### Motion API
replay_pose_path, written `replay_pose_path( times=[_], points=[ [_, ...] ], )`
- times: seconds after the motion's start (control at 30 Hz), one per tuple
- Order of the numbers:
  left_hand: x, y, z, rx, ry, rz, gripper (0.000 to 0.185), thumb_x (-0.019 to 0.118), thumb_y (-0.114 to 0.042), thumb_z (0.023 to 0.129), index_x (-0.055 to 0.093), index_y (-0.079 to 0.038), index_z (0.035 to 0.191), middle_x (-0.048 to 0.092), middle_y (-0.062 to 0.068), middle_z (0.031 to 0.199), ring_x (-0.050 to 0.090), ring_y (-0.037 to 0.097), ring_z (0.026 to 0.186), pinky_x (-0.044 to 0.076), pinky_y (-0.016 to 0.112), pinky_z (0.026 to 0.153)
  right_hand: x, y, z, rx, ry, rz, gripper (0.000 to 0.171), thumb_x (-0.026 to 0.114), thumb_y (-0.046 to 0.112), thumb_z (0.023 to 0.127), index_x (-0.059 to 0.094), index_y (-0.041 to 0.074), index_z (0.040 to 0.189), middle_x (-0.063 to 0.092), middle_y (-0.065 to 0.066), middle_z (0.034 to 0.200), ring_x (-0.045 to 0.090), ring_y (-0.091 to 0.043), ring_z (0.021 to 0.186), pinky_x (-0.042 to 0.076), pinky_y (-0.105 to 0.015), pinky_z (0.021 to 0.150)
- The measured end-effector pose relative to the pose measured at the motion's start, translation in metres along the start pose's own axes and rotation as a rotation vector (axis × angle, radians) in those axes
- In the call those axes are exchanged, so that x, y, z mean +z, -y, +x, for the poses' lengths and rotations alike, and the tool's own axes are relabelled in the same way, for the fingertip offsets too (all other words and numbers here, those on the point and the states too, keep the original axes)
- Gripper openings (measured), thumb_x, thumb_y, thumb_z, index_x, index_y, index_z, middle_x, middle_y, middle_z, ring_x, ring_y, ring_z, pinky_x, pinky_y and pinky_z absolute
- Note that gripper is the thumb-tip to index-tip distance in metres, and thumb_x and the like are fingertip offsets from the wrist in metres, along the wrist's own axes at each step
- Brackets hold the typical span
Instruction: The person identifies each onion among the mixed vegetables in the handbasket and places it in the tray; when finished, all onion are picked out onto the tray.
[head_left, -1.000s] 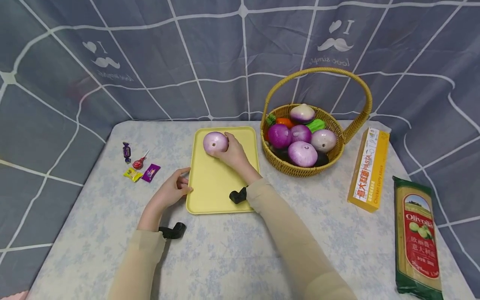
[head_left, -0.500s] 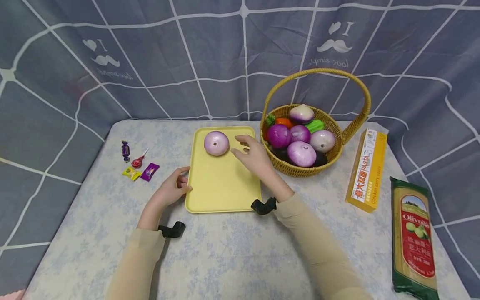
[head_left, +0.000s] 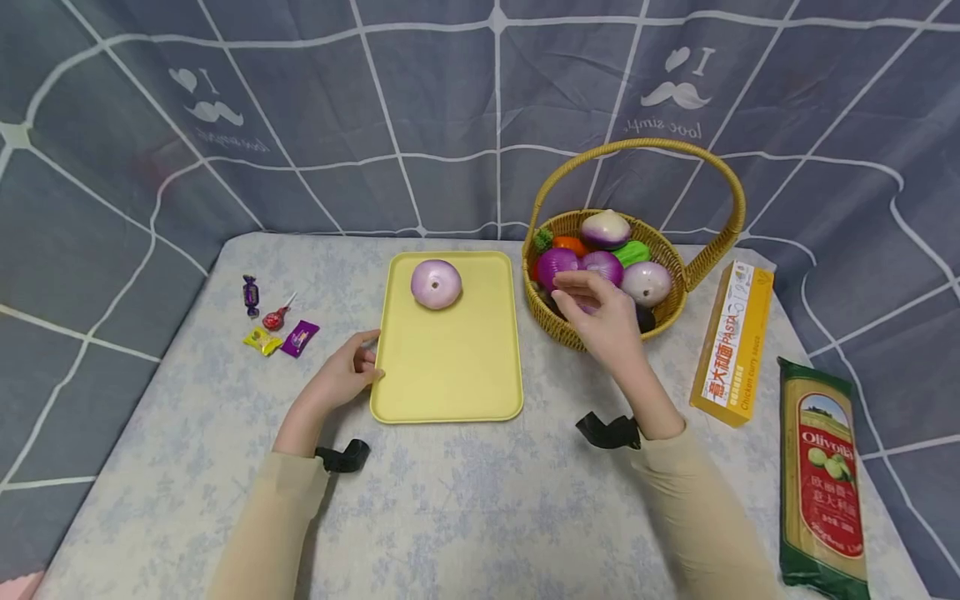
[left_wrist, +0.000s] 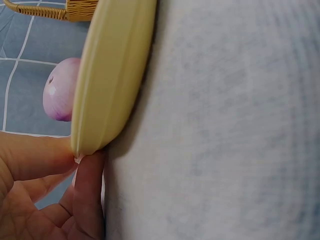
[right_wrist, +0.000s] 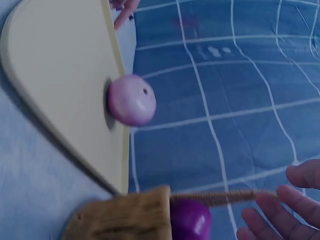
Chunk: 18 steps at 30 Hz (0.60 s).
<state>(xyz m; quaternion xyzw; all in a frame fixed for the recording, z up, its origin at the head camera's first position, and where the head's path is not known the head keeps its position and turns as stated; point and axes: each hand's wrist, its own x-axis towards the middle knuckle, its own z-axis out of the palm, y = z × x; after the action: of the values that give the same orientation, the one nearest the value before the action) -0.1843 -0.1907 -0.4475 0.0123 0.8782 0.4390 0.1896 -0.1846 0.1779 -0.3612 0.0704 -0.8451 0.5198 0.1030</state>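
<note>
My left hand point(head_left: 342, 377) pinches the left rim of a yellow tray point(head_left: 450, 367); in the left wrist view the thumb lies on the rim with a finger against its side. A round pale purple onion point(head_left: 436, 284) rests near the tray's far left corner. Over the front of a wicker basket point(head_left: 555, 329), my right hand point(head_left: 603, 321) hovers with relaxed, parted fingers and nothing in them. It hides part of the contents, which include a purple onion point(head_left: 557, 265), a purple-and-white turnip point(head_left: 606, 228) and another pale round vegetable point(head_left: 647, 283).
The basket's tall handle point(head_left: 637, 143) arches above it. Right of it lie a yellow pasta box point(head_left: 733, 343) and a green-ended spaghetti pack point(head_left: 823, 479). Several candies, among them a red lollipop point(head_left: 275, 319), lie at the left. A grey curtain point(head_left: 450, 108) hangs behind.
The right hand has let go of the pale onion on the tray and moved right to the basket. The left hand stays on the tray's rim.
</note>
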Motion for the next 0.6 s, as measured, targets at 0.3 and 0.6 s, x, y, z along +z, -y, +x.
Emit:
replay_pose_path(
  times=[0.3, 0.6],
  points=[
    [-0.001, 0.0, 0.0, 0.0, 0.003, 0.003, 0.066, 0.057, -0.004, 0.096, 0.026, -0.003, 0.154, 0.049, 0.017, 0.11, 0.049, 0.026, 0.097, 0.045, 0.031, 0.077, -0.045, -0.023, -0.011, 0.039, -0.158, -0.039, 0.029, 0.068, 0.017, 0.093, 0.068, 0.002, 0.118, 0.07, -0.009, 0.114, 0.059, 0.009, 0.093, 0.047, -0.01, 0.087],
    [-0.001, 0.001, 0.0, -0.008, 0.005, 0.0, 0.066, 0.058, -0.004, 0.096, 0.026, -0.004, 0.154, 0.048, 0.016, 0.11, 0.048, 0.026, 0.096, 0.044, 0.031, 0.077, -0.065, -0.033, -0.014, 0.101, -0.144, -0.074, 0.037, 0.07, 0.025, 0.092, 0.065, 0.005, 0.124, 0.067, 0.003, 0.116, 0.062, -0.005, 0.108, 0.047, -0.017, 0.096]
  ],
)
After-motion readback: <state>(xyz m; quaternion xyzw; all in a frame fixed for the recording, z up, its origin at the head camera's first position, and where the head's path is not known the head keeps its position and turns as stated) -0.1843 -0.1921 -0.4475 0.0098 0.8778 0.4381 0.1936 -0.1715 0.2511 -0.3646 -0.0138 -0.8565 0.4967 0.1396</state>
